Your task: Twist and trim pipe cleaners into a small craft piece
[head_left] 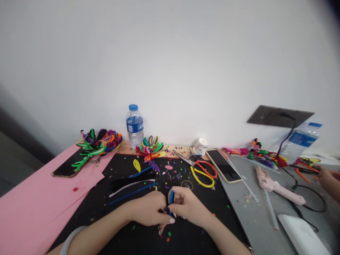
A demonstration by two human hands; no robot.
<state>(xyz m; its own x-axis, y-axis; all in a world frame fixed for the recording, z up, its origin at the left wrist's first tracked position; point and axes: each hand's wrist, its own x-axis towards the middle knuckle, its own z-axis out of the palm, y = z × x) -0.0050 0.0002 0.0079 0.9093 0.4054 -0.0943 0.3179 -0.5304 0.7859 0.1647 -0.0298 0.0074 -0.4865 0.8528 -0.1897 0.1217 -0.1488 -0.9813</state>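
Observation:
Over the black mat (101, 226), my left hand (151, 209) and my right hand (188, 205) meet at the bottom middle. Between their fingertips is a folded blue pipe cleaner (171, 197), pinched by my right hand. A black strip shows beside it, partly hidden by the fingers. My left fingers are closed around the lower end, where the grip is mostly hidden. Just beyond my left hand lie a straight blue pipe cleaner (130, 194), a pale one (131, 187) and black ones (123, 184). A yellow loop (136, 165) rests farther back.
Scissors (203, 173) with red and yellow handles lie beside a paper cup (200, 147) and a phone (224, 165). A pink glue gun (278, 187) and its cable are to the right, near another person's hand (330, 182). Left are colourful pipe-cleaner bundles (101, 145) and a water bottle (135, 127).

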